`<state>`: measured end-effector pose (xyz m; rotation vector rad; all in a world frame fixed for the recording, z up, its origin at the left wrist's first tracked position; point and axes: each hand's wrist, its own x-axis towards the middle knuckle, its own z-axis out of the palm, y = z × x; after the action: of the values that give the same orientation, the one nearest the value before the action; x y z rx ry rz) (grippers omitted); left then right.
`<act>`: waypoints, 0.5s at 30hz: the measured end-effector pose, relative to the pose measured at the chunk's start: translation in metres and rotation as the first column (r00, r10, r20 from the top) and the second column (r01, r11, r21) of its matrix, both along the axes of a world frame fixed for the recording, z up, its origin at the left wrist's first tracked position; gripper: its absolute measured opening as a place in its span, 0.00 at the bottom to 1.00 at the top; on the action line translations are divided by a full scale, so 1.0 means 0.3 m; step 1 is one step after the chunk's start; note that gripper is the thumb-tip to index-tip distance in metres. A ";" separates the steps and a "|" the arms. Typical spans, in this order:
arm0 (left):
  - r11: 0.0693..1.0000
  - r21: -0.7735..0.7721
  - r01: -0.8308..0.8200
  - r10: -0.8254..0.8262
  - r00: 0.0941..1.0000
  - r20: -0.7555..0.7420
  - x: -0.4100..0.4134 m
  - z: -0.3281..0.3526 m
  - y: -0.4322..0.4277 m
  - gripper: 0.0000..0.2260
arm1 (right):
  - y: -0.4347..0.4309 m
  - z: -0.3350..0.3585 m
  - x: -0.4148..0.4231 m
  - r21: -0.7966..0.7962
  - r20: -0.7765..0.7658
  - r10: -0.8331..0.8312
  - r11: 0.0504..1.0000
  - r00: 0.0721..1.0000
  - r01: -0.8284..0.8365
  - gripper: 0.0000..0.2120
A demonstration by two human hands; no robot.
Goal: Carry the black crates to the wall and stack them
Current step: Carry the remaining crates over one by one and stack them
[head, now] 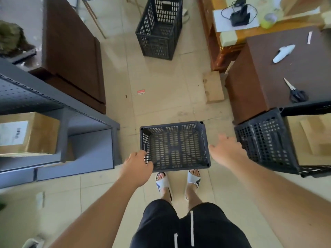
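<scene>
The crate (174,145) is gripped by the left hand (137,164). The right hand (225,151) is held alongside, fingers spread.

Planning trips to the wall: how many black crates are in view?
3. Near black perforated plastic crate at the person's feet, left hand on its rim; far crate ahead on the floor; right crate, cut off by the frame, holding cardboard. More may be hidden.

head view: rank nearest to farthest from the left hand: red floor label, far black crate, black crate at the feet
1. black crate at the feet, its left rim in the left hand
2. red floor label, on the tiles ahead
3. far black crate, farthest ahead
</scene>
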<state>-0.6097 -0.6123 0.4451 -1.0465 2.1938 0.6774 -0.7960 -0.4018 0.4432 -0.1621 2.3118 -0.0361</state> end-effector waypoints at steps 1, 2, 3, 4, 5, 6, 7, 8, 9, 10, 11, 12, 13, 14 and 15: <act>1.000 0.008 -0.003 0.003 1.000 0.005 -0.015 -0.034 -0.016 0.22 | -0.014 -0.030 -0.013 -0.002 0.008 -0.009 1.000 1.000 0.009 0.27; 1.000 0.022 -0.009 0.009 1.000 0.014 -0.026 -0.074 -0.034 0.22 | -0.027 -0.062 -0.021 0.000 0.021 -0.021 1.000 1.000 0.021 0.27; 0.999 0.042 -0.022 0.021 1.000 0.021 -0.037 -0.118 -0.052 0.23 | -0.039 -0.095 -0.029 0.004 0.031 -0.030 1.000 0.999 0.030 0.27; 0.997 0.068 -0.046 0.043 0.998 0.034 -0.047 -0.166 -0.070 0.23 | -0.048 -0.129 -0.034 0.013 0.038 -0.036 0.999 0.999 0.035 0.28; 0.992 0.097 -0.080 0.076 0.996 0.051 -0.051 -0.217 -0.088 0.23 | -0.055 -0.167 -0.032 0.028 0.044 -0.043 0.999 0.998 0.041 0.28; 0.985 0.125 -0.116 0.109 0.992 0.060 -0.056 -0.266 -0.106 0.23 | -0.061 -0.208 -0.031 0.039 0.048 -0.055 0.998 0.997 0.053 0.28; 0.977 0.151 -0.148 0.139 0.988 0.067 -0.057 -0.313 -0.122 0.23 | -0.065 -0.251 -0.030 0.046 0.058 -0.067 0.997 0.996 0.064 0.28; 0.971 0.170 -0.171 0.159 0.984 0.082 -0.050 -0.366 -0.139 0.23 | -0.069 -0.296 -0.024 0.052 0.073 -0.084 0.995 0.994 0.081 0.27; 0.967 0.181 -0.179 0.165 0.982 0.092 -0.044 -0.419 -0.156 0.24 | -0.074 -0.343 -0.021 0.056 0.082 -0.103 0.994 0.991 0.098 0.27; 0.966 0.187 -0.179 0.162 0.982 0.102 -0.039 -0.469 -0.172 0.24 | -0.079 -0.389 -0.017 0.059 0.085 -0.119 0.992 0.989 0.114 0.28; 0.966 0.188 -0.178 0.159 0.981 0.109 -0.034 -0.514 -0.184 0.23 | -0.084 -0.435 -0.011 0.064 0.087 -0.139 0.989 0.986 0.133 0.28; 0.965 0.189 -0.183 0.164 0.980 0.114 -0.032 -0.558 -0.196 0.22 | -0.088 -0.485 -0.005 0.064 0.087 -0.156 0.987 0.984 0.150 0.28; 0.962 0.193 -0.196 0.176 0.978 0.116 -0.031 -0.600 -0.208 0.21 | -0.095 -0.534 0.002 0.066 0.090 -0.167 0.985 0.982 0.162 0.28; 0.958 0.196 -0.209 0.188 0.974 0.123 -0.028 -0.642 -0.221 0.21 | -0.102 -0.580 0.010 0.067 0.098 -0.179 0.983 0.979 0.173 0.28; 0.956 0.197 -0.218 0.195 0.972 0.127 -0.026 -0.686 -0.235 0.21 | -0.109 -0.626 0.017 0.064 0.108 -0.191 0.981 0.976 0.185 0.28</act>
<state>-0.6175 -0.6827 0.2395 -1.1820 1.8912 0.9038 -0.7908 -0.4344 0.2554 0.0850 2.2051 -0.0767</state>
